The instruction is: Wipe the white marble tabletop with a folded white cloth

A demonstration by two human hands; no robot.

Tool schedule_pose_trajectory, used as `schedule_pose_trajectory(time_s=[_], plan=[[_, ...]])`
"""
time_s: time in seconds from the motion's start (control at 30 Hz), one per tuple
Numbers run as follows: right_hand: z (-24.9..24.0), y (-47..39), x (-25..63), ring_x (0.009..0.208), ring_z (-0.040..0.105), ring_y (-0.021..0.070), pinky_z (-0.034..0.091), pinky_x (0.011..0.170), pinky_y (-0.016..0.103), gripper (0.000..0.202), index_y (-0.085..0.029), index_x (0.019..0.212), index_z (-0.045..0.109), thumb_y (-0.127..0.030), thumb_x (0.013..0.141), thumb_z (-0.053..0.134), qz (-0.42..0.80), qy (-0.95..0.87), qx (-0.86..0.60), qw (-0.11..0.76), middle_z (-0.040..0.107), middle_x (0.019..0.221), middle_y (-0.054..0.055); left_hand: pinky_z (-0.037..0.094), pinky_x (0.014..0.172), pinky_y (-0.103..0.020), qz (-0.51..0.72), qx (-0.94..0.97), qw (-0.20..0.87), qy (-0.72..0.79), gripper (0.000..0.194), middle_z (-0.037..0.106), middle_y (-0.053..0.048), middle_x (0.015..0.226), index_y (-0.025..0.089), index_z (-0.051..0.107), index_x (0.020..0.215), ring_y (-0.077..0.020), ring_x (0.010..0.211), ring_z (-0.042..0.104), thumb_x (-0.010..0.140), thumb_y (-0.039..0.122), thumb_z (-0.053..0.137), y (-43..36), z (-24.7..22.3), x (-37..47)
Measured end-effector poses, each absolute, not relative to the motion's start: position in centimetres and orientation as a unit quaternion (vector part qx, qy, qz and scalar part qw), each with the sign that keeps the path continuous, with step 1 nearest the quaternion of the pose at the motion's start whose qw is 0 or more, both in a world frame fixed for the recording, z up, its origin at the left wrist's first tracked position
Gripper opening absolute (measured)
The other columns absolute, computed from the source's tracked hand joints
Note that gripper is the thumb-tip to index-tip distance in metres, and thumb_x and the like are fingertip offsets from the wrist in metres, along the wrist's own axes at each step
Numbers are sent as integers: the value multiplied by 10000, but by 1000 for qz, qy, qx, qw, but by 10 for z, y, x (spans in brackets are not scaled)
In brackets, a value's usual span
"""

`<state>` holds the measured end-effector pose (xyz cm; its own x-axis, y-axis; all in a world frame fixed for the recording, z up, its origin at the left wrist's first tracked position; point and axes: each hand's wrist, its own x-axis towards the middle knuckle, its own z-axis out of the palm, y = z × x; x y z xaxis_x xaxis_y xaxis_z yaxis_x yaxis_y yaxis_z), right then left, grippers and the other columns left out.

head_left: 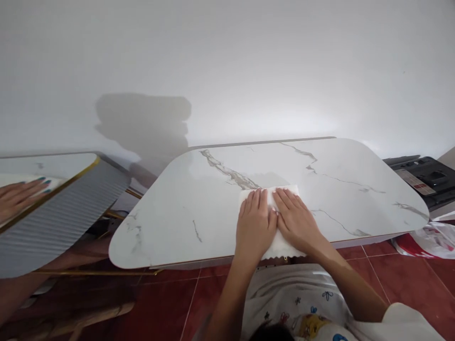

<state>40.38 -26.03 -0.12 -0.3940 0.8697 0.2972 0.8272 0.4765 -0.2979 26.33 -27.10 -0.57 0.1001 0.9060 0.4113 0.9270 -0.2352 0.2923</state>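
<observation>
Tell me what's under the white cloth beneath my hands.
The marble-patterned tabletop shows around the white cloth; your left hand and right hand rest on top. The patch directly underneath is covered, so whatever is there cannot be seen.

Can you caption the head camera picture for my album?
Left hand and right hand lie flat on a white cloth atop a marbled table.

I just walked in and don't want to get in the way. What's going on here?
The person's left hand and right hand lie flat, side by side, on a white cloth. It is spread on a marble-patterned tabletop and reaches the near edge. At far left, another person's hand rests on what looks like a white cloth, atop a gold-edged table.
</observation>
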Motion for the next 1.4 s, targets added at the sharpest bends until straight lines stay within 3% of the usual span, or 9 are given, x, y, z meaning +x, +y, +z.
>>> schedule_pose_trajectory(time_s=[0.13, 0.23, 0.63, 0.83, 0.97, 1.17, 1.4], plan=[[-5, -264, 432, 1469, 307, 208, 337, 1185, 473, 541, -224, 1515, 375, -297, 985, 294, 44, -842, -492, 215, 386, 1557, 32, 378, 1133, -558, -266, -745, 9, -612, 533, 504, -150, 1460, 205, 377, 1466, -318, 1395, 421, 939, 275, 340, -276, -3, 290], [-8, -269, 451, 1478, 286, 216, 335, 1187, 448, 543, -181, 1517, 371, -322, 1003, 266, 29, -836, -504, 214, 363, 1570, 31, 354, 1156, -539, -256, -752, -11, -607, 526, 474, -176, 1483, 138, 410, 1446, -320, 1415, 394, 943, 268, 327, -278, -1, 308], [-1, -248, 446, 1400, 406, 305, 337, 1155, 503, 545, -67, 1426, 480, -226, 939, 292, -24, -843, -502, 189, 492, 1474, 174, 304, 1149, -546, -182, -799, -24, -572, 545, 459, -242, 1451, 61, 424, 1392, -387, 1396, 377, 881, 252, 399, -243, 4, 309], [-1, -182, 443, 1376, 421, 317, 319, 1157, 465, 537, -4, 1401, 479, -214, 936, 311, -32, -832, -521, 186, 495, 1461, 199, 364, 1097, -458, -186, -806, 14, -562, 377, 593, -185, 1241, 97, 529, 1229, -316, 1247, 497, 888, 167, 383, -181, 14, 308], [3, -120, 445, 1377, 412, 298, 309, 1160, 442, 538, -22, 1407, 468, -190, 923, 304, -21, -853, -492, 175, 489, 1468, 180, 390, 1055, -436, -203, -798, 25, -567, 300, 620, -163, 1159, 118, 559, 1137, -295, 1162, 527, 896, 162, 385, -129, 15, 308], [3, -38, 441, 1412, 366, 284, 257, 1188, 424, 569, -6, 1443, 413, -194, 918, 303, 8, -854, -492, 166, 431, 1516, 182, 371, 1080, -409, -216, -781, 18, -585, 309, 634, -164, 1198, 112, 580, 1149, -286, 1199, 525, 895, 171, 412, -55, 15, 304], [-3, 10, 432, 1349, 440, 276, 307, 1155, 445, 528, -56, 1378, 497, -185, 897, 322, -4, -842, -495, 217, 514, 1453, 158, 366, 1096, -401, -239, -784, 10, -573, 379, 631, -156, 1275, 95, 581, 1227, -277, 1243, 522, 902, 177, 404, -4, 12, 297]])
